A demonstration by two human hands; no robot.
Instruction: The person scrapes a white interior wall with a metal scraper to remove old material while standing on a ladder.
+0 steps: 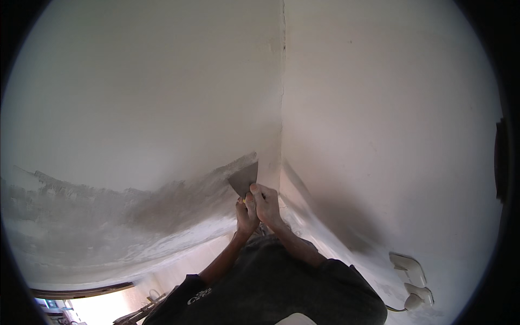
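Both my hands grip a scraper with a wide metal blade (245, 178), its edge towards the left wall (122, 101). My left hand (246, 217) closes around the handle, where a bit of yellow shows between the fingers. Higher up, my right hand (267, 205) holds the tool with its thumb on the lower part of the blade. A rough grey band of stripped wall surface (170, 203) runs leftward from the blade, below smoother pale paint. Whether the blade edge touches the wall is hard to tell.
Just right of my hands, a cracked wall corner (282, 93) meets the right wall (365, 122). Two pale electrical fittings (409, 268) sit low on that wall, with a cable (396, 309) at the lower one. A bright opening (101, 306) lies at lower left.
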